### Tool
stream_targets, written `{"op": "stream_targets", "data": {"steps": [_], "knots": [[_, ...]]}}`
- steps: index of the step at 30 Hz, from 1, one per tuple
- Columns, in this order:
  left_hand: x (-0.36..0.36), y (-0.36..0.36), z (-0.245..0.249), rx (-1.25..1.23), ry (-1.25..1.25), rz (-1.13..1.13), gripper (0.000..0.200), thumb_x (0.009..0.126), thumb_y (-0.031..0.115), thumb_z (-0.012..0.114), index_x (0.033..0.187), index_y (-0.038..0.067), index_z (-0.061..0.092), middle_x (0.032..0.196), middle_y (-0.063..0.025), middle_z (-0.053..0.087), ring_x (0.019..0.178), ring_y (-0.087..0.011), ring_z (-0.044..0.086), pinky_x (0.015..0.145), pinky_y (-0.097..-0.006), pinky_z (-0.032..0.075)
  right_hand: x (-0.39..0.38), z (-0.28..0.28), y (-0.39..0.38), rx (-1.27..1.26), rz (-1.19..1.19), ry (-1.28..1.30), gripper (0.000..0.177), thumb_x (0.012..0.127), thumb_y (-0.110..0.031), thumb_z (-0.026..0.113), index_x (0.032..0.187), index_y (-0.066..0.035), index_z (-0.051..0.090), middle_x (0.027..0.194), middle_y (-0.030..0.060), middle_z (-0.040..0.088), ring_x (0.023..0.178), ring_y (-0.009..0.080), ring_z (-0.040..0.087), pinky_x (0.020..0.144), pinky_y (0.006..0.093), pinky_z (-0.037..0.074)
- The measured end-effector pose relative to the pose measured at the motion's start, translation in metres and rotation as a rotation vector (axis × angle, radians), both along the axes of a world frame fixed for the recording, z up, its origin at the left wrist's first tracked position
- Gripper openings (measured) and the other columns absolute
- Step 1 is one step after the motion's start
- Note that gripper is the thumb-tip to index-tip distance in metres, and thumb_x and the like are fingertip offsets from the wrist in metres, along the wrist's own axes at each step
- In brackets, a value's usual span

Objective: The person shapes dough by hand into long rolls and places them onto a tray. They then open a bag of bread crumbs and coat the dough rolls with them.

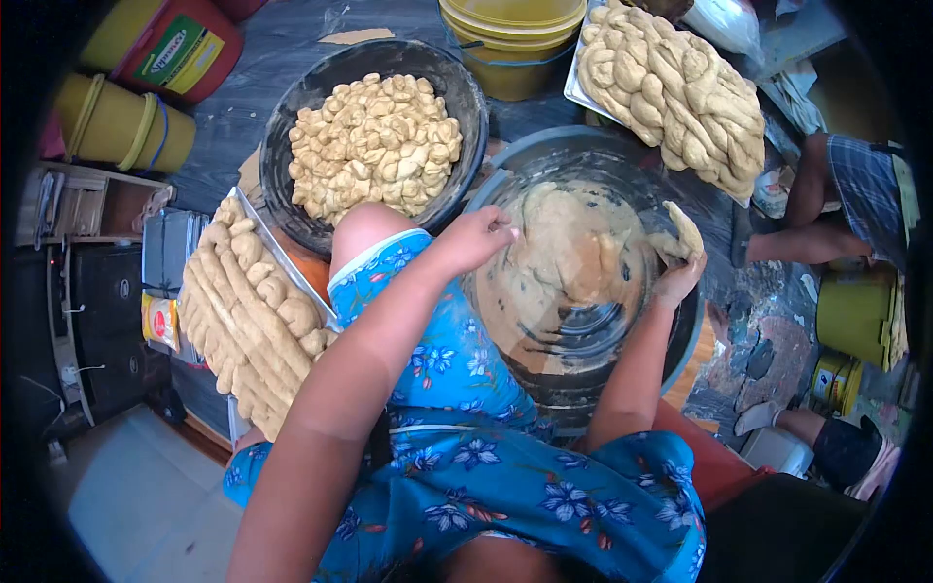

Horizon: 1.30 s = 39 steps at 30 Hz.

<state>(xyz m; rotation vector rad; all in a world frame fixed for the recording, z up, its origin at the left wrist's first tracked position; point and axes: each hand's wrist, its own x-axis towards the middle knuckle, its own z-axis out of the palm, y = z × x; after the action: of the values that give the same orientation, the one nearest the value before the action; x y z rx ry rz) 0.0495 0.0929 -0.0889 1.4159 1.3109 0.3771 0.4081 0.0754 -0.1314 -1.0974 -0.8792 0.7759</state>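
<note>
left hand (476, 238): grip curled, fingertips at the dough mass (569, 257) inside the basin (573, 141); can't tell if it's pinching any. right hand (677, 277): grip pinching a dough lump (685, 231) over the basin's right rim. risk: the lump looks soft and could sag, tear, and drop outside the basin.

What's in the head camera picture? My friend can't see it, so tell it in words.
A person's left hand touches dough in a dark basin; the right hand holds a dough piece. A bowl of dough lumps and two trays of twisted dough lie nearby.
</note>
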Motion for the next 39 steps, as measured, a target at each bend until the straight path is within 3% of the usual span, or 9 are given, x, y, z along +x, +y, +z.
{"op": "stream_targets", "data": {"steps": [7,11,15,22,27,29,30,32,39], "knots": [[0.005,-0.001,0.008,-0.043,0.025,-0.001,0.043,0.086,0.032,0.065,0.113,-0.002,0.060,0.103,-0.0147,0.065,0.096,-0.0212,0.060,0.085,-0.0330,0.047,-0.108,-0.124,-0.046,-0.755,0.386,0.455,0.037,0.081,-0.023,0.059,0.109,0.001,0.057,0.092,0.0103,0.061,0.075,0.0228,0.064,0.059,0.0351,0.056],[0.000,0.000,-0.001,0.008,0.038,-0.010,0.043,0.086,0.031,0.065,0.114,-0.002,0.060,0.104,-0.0159,0.065,0.097,-0.0220,0.061,0.086,-0.0332,0.047,-0.169,-0.213,-0.099,-1.131,0.400,-0.915,0.030,0.082,-0.016,0.059,0.106,0.001,0.055,0.099,0.0208,0.062,0.093,0.0360,0.062,0.080,0.0427,0.051],[-0.006,-0.004,-0.001,-0.002,-0.019,0.043,0.048,0.084,0.035,0.065,0.113,-0.003,0.060,0.102,-0.0201,0.065,0.095,-0.0285,0.063,0.084,-0.0370,0.048,-0.196,-0.202,-0.115,-1.041,0.212,-0.601,0.042,0.075,-0.010,0.065,0.112,0.000,0.049,0.107,0.0233,0.056,0.101,0.0377,0.057,0.090,0.0435,0.044],[0.002,0.001,-0.004,-0.017,-0.021,-0.003,0.047,0.085,0.033,0.066,0.116,-0.001,0.059,0.107,-0.0163,0.065,0.098,-0.0223,0.061,0.087,-0.0332,0.047,-0.208,-0.205,-0.117,-0.953,0.685,-1.100,0.042,0.075,-0.025,0.069,0.109,-0.004,0.056,0.104,0.0215,0.059,0.103,0.0363,0.055,0.091,0.0437,0.043],[0.002,0.000,-0.006,0.086,0.071,-0.031,0.048,0.084,0.037,0.066,0.114,0.001,0.061,0.108,-0.0193,0.064,0.101,-0.0308,0.061,0.087,-0.0376,0.047,-0.210,-0.223,-0.127,-1.099,0.398,-0.914,0.038,0.080,-0.032,0.062,0.099,0.002,0.060,0.105,0.0225,0.063,0.101,0.0384,0.059,0.086,0.0475,0.045],[0.000,-0.004,-0.009,0.098,0.058,-0.024,0.047,0.083,0.040,0.066,0.111,0.003,0.062,0.108,-0.0193,0.064,0.102,-0.0325,0.060,0.089,-0.0386,0.046,-0.205,-0.190,-0.111,-1.076,0.579,-0.579,0.037,0.084,-0.027,0.055,0.106,0.001,0.061,0.102,0.0197,0.064,0.096,0.0342,0.062,0.083,0.0420,0.048],[-0.001,-0.002,-0.016,0.152,0.056,-0.045,0.046,0.083,0.040,0.065,0.111,0.003,0.062,0.107,-0.0189,0.064,0.102,-0.0328,0.060,0.088,-0.0390,0.046,-0.185,-0.305,-0.120,-1.058,0.580,-0.009,0.040,0.084,-0.023,0.053,0.117,0.000,0.057,0.104,0.0133,0.062,0.090,0.0201,0.058,0.077,0.0353,0.048],[0.000,-0.002,-0.013,0.132,0.116,-0.029,0.042,0.083,0.037,0.063,0.108,0.004,0.063,0.105,-0.0202,0.063,0.100,-0.0355,0.059,0.087,-0.0425,0.046,-0.187,-0.175,-0.096,-0.934,0.485,0.802,0.040,0.084,-0.016,0.046,0.120,0.001,0.052,0.105,0.0158,0.059,0.080,0.0254,0.060,0.063,0.0361,0.052],[0.016,-0.017,0.020,-0.245,0.034,-0.005,0.067,0.084,0.062,0.054,0.086,-0.004,0.067,0.084,-0.0202,0.065,0.078,-0.0319,0.063,0.072,-0.0433,0.047,-0.173,0.001,-0.060,-0.589,0.861,1.068,0.032,0.094,-0.028,0.047,0.113,-0.003,0.048,0.088,0.0107,0.057,0.058,0.0158,0.052,0.046,0.0260,0.045]]}}
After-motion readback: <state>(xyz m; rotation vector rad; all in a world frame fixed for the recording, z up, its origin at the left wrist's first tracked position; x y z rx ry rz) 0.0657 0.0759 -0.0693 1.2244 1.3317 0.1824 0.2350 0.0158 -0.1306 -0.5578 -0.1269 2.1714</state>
